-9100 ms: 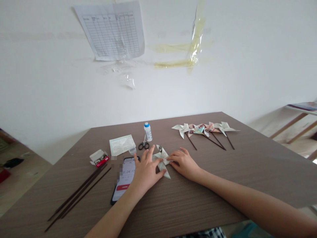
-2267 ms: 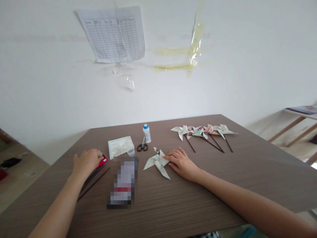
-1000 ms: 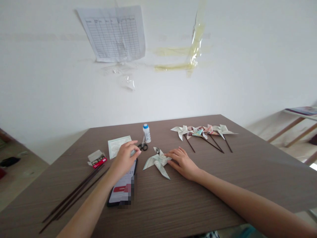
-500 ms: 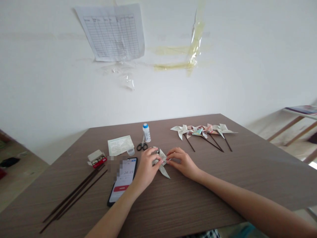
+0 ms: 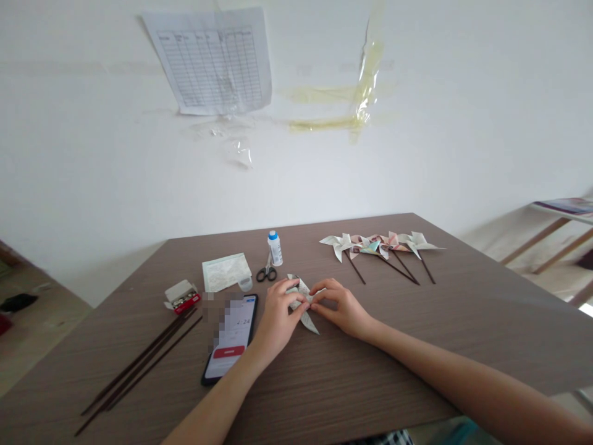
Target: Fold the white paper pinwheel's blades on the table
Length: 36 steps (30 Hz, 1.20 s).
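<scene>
**Both hands pinching paper pinwheel at mid-worktop**

Left hand and right hand sit close together, both narrow, fingertips closed on the folded paper pinwheel. Left fingers press its left side and centre; right fingers come in from the right. Hands nearly meet over the hub, so most of the centre is hidden. One pointed blade sticks out toward the near side, below the hands.

Pinwheel lies flat on the brown wood-grain worktop, about mid-table, just right of the smartphone. Phone lies screen up beside the left wrist, showing digits and a red button; its upper left is pixelated.

Far from the hands: small scissors, upright white glue bottle with blue cap, small clear cup and a flat pale paper packet. Left of the phone: a small open red-and-white box and a bundle of thin dark sticks.

Far right: a row of finished pinwheels on dark sticks, heads overlapping, sticks angled toward the near side. Gridded paper sheet is taped to the wall beyond.
</scene>
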### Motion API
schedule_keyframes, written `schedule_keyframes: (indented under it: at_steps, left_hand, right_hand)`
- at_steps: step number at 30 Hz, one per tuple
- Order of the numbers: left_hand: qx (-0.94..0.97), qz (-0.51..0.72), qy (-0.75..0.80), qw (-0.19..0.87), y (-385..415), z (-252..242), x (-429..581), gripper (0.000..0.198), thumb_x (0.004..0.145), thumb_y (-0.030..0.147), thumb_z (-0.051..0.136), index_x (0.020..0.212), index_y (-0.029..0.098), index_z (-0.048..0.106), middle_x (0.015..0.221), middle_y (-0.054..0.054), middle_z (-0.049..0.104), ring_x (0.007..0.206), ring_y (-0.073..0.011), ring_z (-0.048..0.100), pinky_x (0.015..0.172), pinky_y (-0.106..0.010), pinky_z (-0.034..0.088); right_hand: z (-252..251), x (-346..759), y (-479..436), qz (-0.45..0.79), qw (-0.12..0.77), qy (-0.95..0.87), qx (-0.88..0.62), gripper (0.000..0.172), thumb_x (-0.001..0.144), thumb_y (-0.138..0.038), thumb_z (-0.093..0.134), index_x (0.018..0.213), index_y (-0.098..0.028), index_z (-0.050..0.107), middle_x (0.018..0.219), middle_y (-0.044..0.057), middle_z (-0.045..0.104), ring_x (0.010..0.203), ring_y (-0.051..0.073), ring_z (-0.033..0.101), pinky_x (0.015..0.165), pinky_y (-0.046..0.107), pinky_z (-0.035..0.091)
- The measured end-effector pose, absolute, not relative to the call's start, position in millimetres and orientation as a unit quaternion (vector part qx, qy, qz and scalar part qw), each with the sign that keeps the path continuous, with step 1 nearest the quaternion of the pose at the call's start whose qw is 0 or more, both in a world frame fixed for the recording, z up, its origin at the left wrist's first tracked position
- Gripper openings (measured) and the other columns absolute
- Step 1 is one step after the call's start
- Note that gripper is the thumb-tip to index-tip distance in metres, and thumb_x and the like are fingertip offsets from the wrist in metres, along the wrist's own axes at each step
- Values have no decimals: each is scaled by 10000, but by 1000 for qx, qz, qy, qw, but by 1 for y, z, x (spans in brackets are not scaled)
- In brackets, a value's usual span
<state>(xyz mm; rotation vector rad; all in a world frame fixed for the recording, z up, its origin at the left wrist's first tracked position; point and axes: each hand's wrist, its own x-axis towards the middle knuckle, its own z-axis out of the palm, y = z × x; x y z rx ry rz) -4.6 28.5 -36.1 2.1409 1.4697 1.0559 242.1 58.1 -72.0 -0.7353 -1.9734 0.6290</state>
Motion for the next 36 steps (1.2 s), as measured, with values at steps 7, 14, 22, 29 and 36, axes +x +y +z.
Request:
schedule_keyframes:
  at_steps: [7,14,22,29,36]
  left_hand:
    - [750,377,515,175,27,-36,-3,202,974,121,1012,904,309,988,1552,-145,928,1583,-479,794,1402,-778,596]
    - [739,409,510,165,28,-39,-4,201,944,139,1032,859,309,967,1532,-138,925,1555,-460,805,1402,-752,602]
    - [744,371,529,172,25,-32,-4,195,1002,146,994,946,331,1014,1590,-121,916,1588,-436,788,1427,-738,588]
    - [741,356,557,120,29,-30,-5,181,1003,161,988,899,309,968,1558,-114,918,1568,-446,784,1415,-740,586]
    - [729,293,614,72,36,-8,-10,253,988,133,989,797,280,912,1563,-95,912,1573,-463,751,1413,-690,575]
  right_hand:
    - [-73,241,59,242,454,-808,-288,111,1139,-247,904,1044,-305,904,1292,102,931,1242,330,884,1172,535,696]
    - [-73,241,60,256,450,-804,-293,103,1174,-354,904,1085,-304,914,1279,109,931,1247,331,869,1187,548,691]
    - [-68,242,58,276,463,-790,-290,200,1187,-436,886,1043,-302,920,1239,115,931,1224,342,873,1180,558,699]
    - [-61,243,57,276,450,-791,-310,150,1131,-366,920,1002,-294,895,1224,113,934,1208,337,872,1186,550,701]
    - [-58,251,62,273,446,-791,-318,136,1111,-288,878,975,-288,866,1201,108,937,1190,325,862,1176,539,685]
